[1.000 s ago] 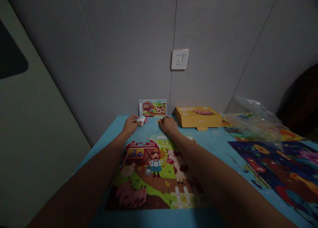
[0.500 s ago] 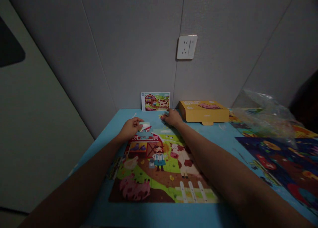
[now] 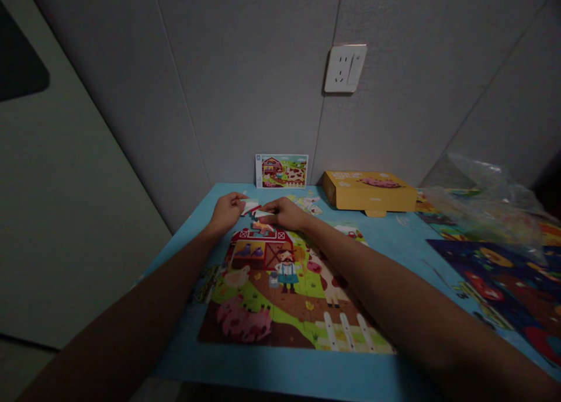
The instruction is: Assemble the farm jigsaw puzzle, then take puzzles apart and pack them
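While pinching a pale piece (image 3: 249,205) in the left hand (image 3: 228,212) and a white piece (image 3: 263,214) in the right hand (image 3: 287,213), just beside it, both at the far edge of the farm puzzle (image 3: 280,302) on the worktop (image 3: 272,367), best to square up carefully before pressing flat. Hard to make out any join between the white piece and the orange animal (image 3: 263,227) below. No full view of the cow (image 3: 331,290), partly behind the right forearm (image 3: 394,291).

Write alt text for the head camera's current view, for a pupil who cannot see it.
A person's left hand holds a puzzle piece at the far edge of a farm jigsaw on a blue table, while the right hand touches another piece beside it. Behind, a picture card stands near a yellow box.
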The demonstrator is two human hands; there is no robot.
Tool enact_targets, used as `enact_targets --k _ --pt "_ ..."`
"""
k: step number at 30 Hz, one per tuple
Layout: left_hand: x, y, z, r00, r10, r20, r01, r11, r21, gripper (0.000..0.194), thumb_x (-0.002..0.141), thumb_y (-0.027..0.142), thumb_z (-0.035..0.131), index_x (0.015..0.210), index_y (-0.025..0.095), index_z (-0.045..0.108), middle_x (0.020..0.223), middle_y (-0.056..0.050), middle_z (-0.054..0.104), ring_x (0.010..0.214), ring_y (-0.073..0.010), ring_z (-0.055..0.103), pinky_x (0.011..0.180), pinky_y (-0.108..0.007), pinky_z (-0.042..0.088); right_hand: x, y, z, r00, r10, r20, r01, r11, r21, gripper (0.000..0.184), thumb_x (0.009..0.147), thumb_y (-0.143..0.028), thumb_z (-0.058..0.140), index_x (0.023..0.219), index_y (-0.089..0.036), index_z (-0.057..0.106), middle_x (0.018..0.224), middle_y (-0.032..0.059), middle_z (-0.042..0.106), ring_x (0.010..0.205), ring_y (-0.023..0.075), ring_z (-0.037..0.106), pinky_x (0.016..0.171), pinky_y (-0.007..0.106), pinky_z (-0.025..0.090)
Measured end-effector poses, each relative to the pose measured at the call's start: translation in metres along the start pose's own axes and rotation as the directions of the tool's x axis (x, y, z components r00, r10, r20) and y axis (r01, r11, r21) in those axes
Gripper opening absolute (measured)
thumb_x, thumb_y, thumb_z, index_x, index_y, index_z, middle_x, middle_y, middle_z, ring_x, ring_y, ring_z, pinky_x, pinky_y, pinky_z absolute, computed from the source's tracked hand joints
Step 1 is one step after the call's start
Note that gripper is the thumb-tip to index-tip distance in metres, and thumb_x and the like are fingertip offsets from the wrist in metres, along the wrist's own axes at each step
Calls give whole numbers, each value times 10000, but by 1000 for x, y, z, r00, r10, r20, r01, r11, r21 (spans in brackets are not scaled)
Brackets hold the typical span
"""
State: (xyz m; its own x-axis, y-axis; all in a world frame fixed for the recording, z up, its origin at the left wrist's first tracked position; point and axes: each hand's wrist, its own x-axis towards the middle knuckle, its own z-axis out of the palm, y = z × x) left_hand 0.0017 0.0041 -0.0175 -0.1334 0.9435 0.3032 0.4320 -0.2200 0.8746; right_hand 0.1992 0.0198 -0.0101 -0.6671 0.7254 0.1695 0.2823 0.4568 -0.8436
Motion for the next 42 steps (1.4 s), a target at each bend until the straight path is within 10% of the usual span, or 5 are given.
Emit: enact_targets --k 15,23,27,42 --pt "2 -1 -3 980 -68 -189 58 997 -59 267 693 219 511 898 128 656 558 30 511 441 -96 398 432 -211 292 0 2 -3 980 -200 -1 174 856 -486 462 718 -291 729 1158 -163 676 937 81 670 866 209 569 827 333 414" --pt "2 -1 -4 981 -93 -171 82 994 -69 246 670 220 524 860 135 656 531 27 515 422 -97 407 431 -211 309 -3 6 -4 985 -30 -167 -3 981 -195 671 771 -430 682 1326 -104 492 1096 131 588 938 201 561 885 380 446" --pt "2 0 -5 982 -96 -162 91 995 -35 259 689 209 502 882 124 652 569 8 555 449 -108 451 449 -221 347 -5 5 -3 992 -100 -81 62 924 -377 885 608 -417 813 1358 -114 457 1222 172 509 1024 251 541 925 424 428" --pt "-5 1 -3 953 82 291 -142 971 191 160 659 297 590 664 147 647 579 -10 607 534 -126 497 510 -231 348 0 12 0 963 -254 -85 178 844 -506 286 815 -370 647 957 -141 743 938 99 657 903 197 579 848 318 421"
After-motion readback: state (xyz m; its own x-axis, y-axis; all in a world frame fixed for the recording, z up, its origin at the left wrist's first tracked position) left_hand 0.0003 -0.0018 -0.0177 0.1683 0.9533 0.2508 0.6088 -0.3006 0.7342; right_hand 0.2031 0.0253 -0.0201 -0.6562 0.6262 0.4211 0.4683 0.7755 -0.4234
